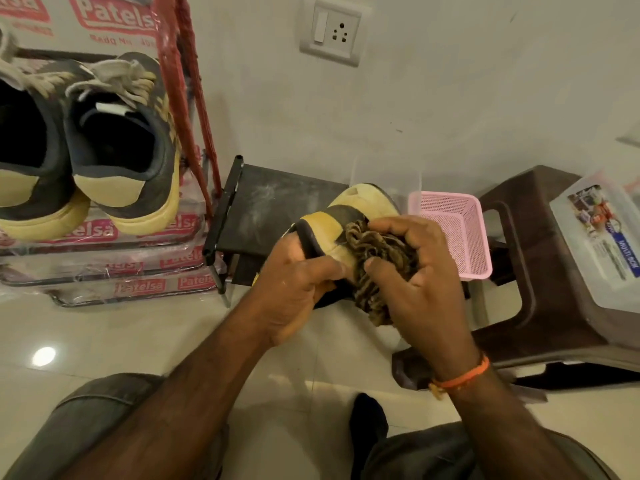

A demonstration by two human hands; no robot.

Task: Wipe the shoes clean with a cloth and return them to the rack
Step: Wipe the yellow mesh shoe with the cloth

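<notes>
Tan-and-black shoe [349, 216] held in the left hand's [298, 289] grip, right hand [412, 271] clutching a crumpled cloth [374, 258].

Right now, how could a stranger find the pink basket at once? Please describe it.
Start at the white switch and socket plate on the wall and look down to the brown plastic stool at the right. The pink basket sits at the stool's left side, just behind the right hand. It is the only pink, mesh-walled thing there.

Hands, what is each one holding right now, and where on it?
The left hand grips the tan and black shoe at its near end. The right hand holds a bunched cloth against the shoe.
</notes>
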